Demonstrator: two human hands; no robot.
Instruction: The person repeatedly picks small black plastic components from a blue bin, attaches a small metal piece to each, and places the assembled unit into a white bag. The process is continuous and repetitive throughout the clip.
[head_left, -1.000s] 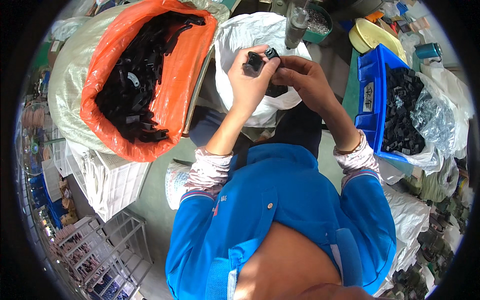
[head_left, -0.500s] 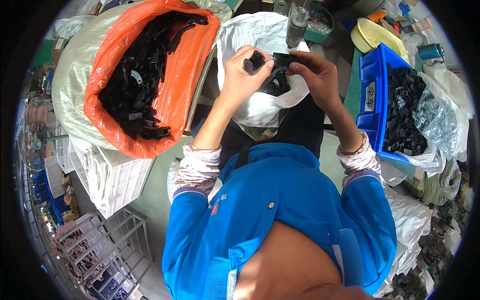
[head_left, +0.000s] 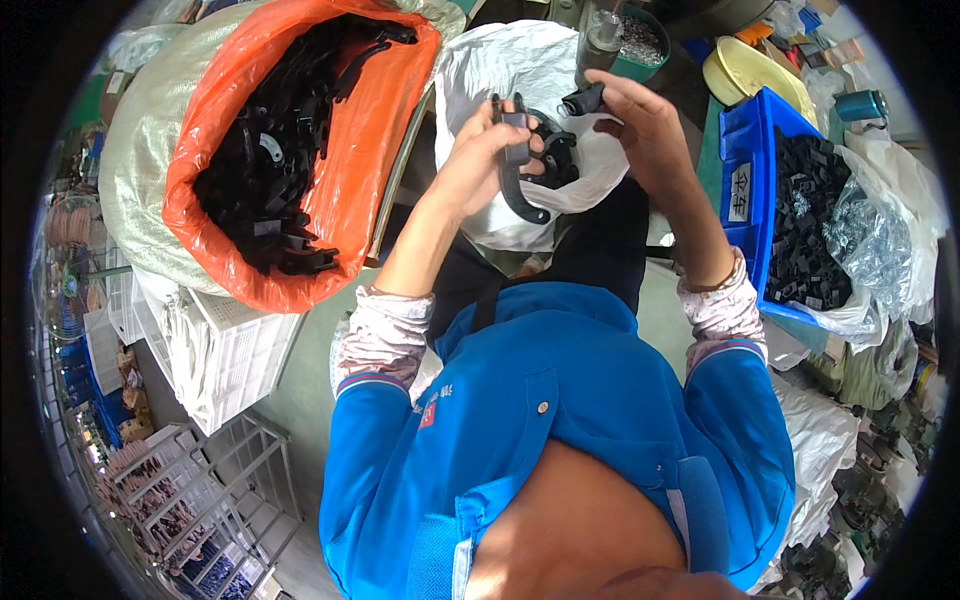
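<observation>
My left hand (head_left: 474, 165) is closed around a curved black lever-like part (head_left: 520, 196), its hooked end pointing down toward me. To its right, my right hand (head_left: 652, 130) pinches a small black block-shaped piece (head_left: 586, 98) between thumb and fingertips. A gap separates the two pieces. Both hands are over an open white bag (head_left: 480, 70), which sits just beyond my knees. Inside it lie several black curved parts (head_left: 560, 160), partly covered by my fingers. Right beside my right fingertips, a grey upright machine spindle (head_left: 603, 38) comes down at the bag's far edge.
At left, a big sack with an orange liner (head_left: 350, 190) holds many black curved parts (head_left: 275, 130). On the right stands a blue crate (head_left: 738, 225) of small black pieces (head_left: 805, 215). Beyond are a green bin (head_left: 640, 70) of small metal bits and a yellow basin (head_left: 765, 65).
My hands were close together at the black parts and have moved apart. The left has turned, bringing the curved part's length into view; the right has moved up and right with the small piece.
</observation>
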